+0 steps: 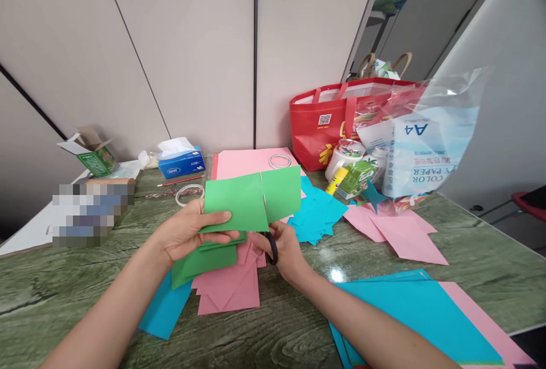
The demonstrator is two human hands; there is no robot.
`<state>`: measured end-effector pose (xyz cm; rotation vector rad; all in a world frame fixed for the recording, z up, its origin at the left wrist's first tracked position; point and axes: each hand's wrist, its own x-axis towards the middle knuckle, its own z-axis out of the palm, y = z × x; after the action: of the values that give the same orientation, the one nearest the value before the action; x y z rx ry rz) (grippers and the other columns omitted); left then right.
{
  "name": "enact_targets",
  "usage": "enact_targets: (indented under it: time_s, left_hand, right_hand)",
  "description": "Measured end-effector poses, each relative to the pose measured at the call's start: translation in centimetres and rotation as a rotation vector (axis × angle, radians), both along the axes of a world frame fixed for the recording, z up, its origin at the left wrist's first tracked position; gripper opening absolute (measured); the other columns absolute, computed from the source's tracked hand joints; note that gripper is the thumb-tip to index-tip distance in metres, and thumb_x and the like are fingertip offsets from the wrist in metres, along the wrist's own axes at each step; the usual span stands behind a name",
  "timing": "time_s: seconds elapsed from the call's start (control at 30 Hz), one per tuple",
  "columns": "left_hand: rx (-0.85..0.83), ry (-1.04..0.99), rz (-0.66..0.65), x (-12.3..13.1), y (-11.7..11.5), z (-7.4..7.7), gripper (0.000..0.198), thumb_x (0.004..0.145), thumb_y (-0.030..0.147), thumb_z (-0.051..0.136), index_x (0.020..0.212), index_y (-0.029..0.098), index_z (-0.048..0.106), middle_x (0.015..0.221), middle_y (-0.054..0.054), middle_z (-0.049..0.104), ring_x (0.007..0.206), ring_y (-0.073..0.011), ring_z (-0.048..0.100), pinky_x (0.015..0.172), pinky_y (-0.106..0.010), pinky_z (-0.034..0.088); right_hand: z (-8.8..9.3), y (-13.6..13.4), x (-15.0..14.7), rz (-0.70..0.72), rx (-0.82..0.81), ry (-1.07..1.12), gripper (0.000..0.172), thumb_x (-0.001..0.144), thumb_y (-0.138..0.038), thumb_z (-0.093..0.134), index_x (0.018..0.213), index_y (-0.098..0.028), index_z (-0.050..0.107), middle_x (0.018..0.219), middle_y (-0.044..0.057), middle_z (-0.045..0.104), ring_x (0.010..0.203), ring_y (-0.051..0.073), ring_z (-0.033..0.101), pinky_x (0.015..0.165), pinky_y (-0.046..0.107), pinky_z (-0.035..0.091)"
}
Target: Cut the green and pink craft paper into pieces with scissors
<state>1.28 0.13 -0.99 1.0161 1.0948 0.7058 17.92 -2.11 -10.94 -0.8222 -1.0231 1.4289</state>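
Note:
My left hand [198,227] pinches the left part of a green paper sheet [234,204], thumb on top and fingers beneath, holding it up above the table. In my right hand [284,247] is a pair of scissors [272,248] with black handles. Their blades sit at a cut line running up through the sheet, with the green paper's right part [281,193] on the other side of it. Most of the blades is hidden by the paper. Below my hands lie green pieces [213,261], pink pieces [232,289] and a blue piece [166,306].
Blue cut pieces [318,210] and pink pieces [409,235] lie to the right, with large blue sheets [409,312] at front right. Behind stand a red bag [309,130], a glue stick [336,181], a clear paper pack [426,153] and a tissue box [181,163]. Tape rolls [190,188] lie nearby.

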Motion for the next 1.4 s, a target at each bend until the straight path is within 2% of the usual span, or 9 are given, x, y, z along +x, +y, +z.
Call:
enact_targets:
  time_s: [0.23,0.4,0.57,0.77,1.4]
  left_hand:
    - [-0.006,-0.008,-0.002,-0.1,0.0,0.0,0.022,0.069,0.009,0.068,0.090,0.014,0.063,0.078,-0.003,0.073,0.060,-0.0175,0.069,0.048,-0.018,0.058]
    - [-0.009,-0.008,-0.001,-0.1,0.0,-0.1,0.024,0.069,0.008,0.068,0.092,0.013,0.062,0.079,-0.004,0.073,0.060,-0.0176,0.069,0.048,-0.018,0.058]
    - [0.000,0.010,0.010,-0.1,0.0,-0.4,0.024,0.069,0.010,0.068,0.092,0.013,0.061,0.077,-0.004,0.073,0.059,-0.0179,0.069,0.049,-0.018,0.058]
    - [-0.009,0.020,-0.007,-0.1,0.0,-0.6,0.031,0.069,0.011,0.069,0.097,0.013,0.059,0.083,-0.006,0.072,0.060,-0.0180,0.069,0.050,-0.019,0.059]
    - [-0.028,-0.028,-0.064,0.2,0.2,-1.1,0.019,0.072,0.013,0.066,0.091,0.012,0.061,0.077,-0.007,0.073,0.059,-0.0165,0.069,0.053,-0.021,0.059]
  right_hand:
    - [0.0,-0.1,-0.2,-0.059,-0.060,-0.025,0.028,0.055,-0.027,0.075,0.059,-0.017,0.050,0.043,-0.005,0.054,0.038,0.008,0.042,0.038,0.020,0.029]
    - [0.1,-0.2,-0.1,-0.040,-0.074,-0.001,0.028,0.055,-0.028,0.076,0.060,-0.016,0.050,0.041,-0.005,0.054,0.035,0.007,0.042,0.036,0.019,0.028]
    - [0.1,-0.1,0.0,0.000,-0.057,0.049,0.029,0.053,-0.027,0.077,0.067,-0.014,0.055,0.045,-0.005,0.056,0.038,0.008,0.044,0.038,0.019,0.032]
    - [0.0,0.0,0.0,-0.025,-0.055,0.048,0.031,0.050,-0.025,0.079,0.068,-0.014,0.056,0.048,-0.005,0.057,0.041,0.008,0.047,0.040,0.020,0.035]
    - [0.1,-0.1,0.0,-0.052,-0.049,0.035,0.030,0.051,-0.029,0.078,0.063,-0.016,0.054,0.043,-0.005,0.055,0.038,0.009,0.045,0.038,0.020,0.034]
